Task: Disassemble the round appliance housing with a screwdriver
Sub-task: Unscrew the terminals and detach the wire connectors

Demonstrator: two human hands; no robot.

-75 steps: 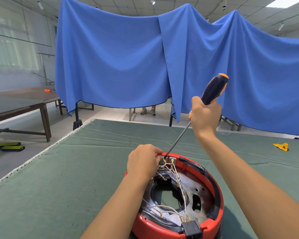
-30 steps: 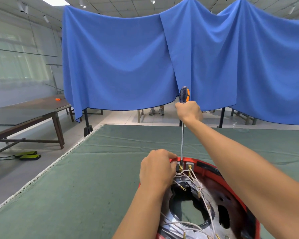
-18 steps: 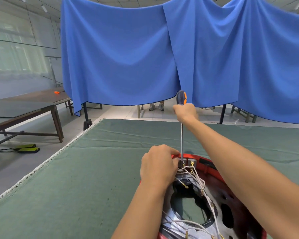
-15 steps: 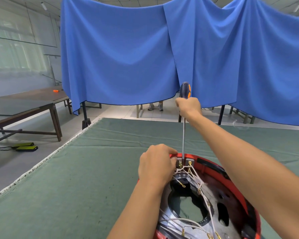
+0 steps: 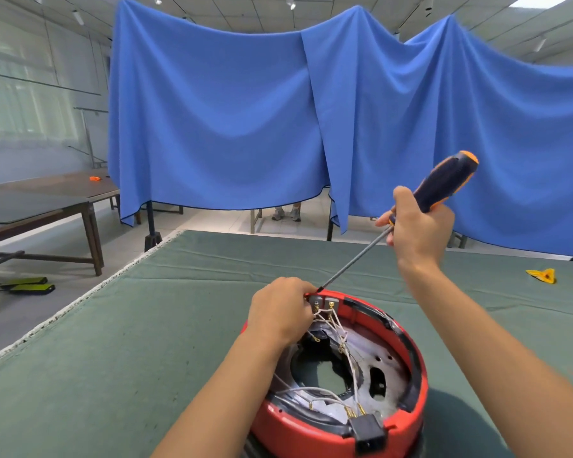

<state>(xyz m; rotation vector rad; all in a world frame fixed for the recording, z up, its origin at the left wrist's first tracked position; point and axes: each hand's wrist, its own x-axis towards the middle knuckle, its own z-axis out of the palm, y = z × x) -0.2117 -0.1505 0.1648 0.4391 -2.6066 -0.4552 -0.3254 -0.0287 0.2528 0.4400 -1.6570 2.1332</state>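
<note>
The round red appliance housing (image 5: 407, 421) lies open side up on the green-covered table, with white wires, a metal plate and a black socket inside. My left hand (image 5: 280, 312) grips its far rim beside a grey terminal block (image 5: 325, 297). My right hand (image 5: 417, 229) holds the black and orange screwdriver (image 5: 444, 181) by the handle. The shaft slants down to the left, and its tip sits at the far rim next to my left fingers.
A green cloth covers the table (image 5: 146, 342), whose left edge runs diagonally. A yellow object (image 5: 543, 276) lies at the far right. A blue curtain (image 5: 245, 110) hangs behind. A brown table (image 5: 47, 200) stands to the left.
The screwdriver stood upright over the terminal block half a second ago. Now it is tilted, with my right hand moved right and nearer. My left hand stays on the rim.
</note>
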